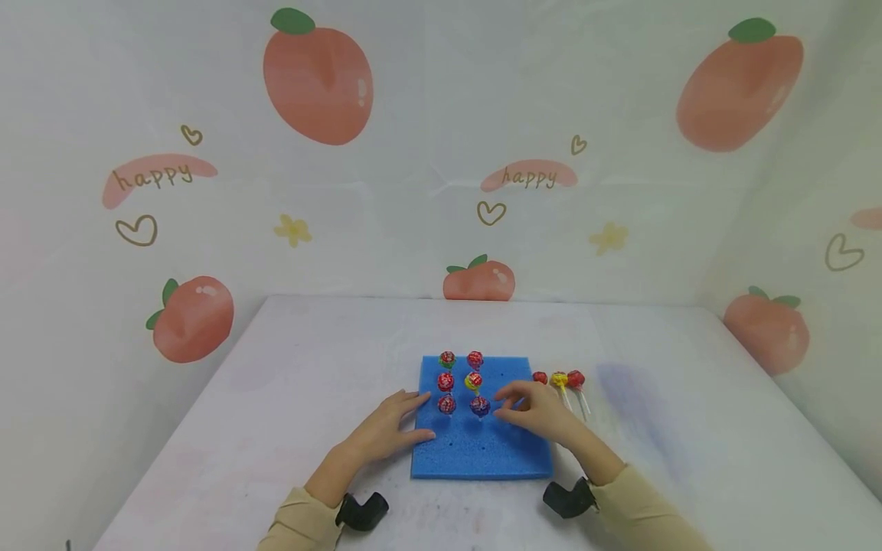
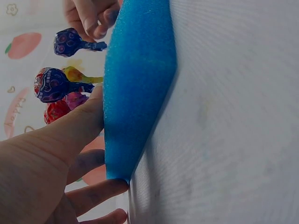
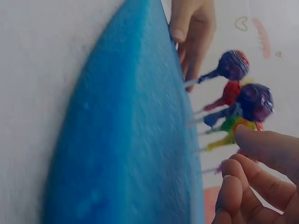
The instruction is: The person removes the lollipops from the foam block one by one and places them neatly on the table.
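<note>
A blue foam board (image 1: 506, 455) lies on the table, with two columns of wrapped lollipops stuck upright in it, among them a purple-blue lollipop (image 1: 479, 405) and a red one (image 1: 445, 381). My left hand (image 1: 386, 428) rests at the board's left edge, fingers spread and touching it. The right hand (image 1: 534, 409) hovers over the board's right part, beside the purple-blue lollipop (image 3: 254, 101). Its thumb and fingers are bent loosely with a gap between them, and nothing shows in the hand.
Right of the board lie a yellow lollipop (image 1: 559, 379) and red lollipops (image 1: 576, 379), their white sticks toward me and partly behind the right hand. Small holes dot the foam. A printed curtain (image 1: 406, 229) hangs at the table's back edge. Black wrist mounts (image 1: 363, 511) sit on both sleeves.
</note>
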A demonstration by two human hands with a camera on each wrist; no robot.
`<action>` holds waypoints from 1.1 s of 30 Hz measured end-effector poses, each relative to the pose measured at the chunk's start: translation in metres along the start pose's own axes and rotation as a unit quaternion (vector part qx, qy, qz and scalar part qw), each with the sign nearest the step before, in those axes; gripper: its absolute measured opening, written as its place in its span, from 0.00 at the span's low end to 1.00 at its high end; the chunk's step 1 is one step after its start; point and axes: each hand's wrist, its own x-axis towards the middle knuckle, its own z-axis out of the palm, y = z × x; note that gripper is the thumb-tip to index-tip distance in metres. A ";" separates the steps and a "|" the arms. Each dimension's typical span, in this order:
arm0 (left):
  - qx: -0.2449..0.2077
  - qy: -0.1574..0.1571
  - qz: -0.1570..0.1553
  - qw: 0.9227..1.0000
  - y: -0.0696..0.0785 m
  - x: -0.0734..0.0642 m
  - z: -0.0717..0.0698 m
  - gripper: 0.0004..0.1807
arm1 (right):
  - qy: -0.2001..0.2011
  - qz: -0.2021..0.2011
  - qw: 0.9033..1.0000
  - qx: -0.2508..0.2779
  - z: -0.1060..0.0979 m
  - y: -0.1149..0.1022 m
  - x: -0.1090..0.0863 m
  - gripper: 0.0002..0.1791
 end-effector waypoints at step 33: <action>-0.008 -0.004 -0.006 1.000 0.000 0.001 0.000 0.37 | -0.025 -0.001 1.000 -0.011 0.024 0.001 0.014 0.08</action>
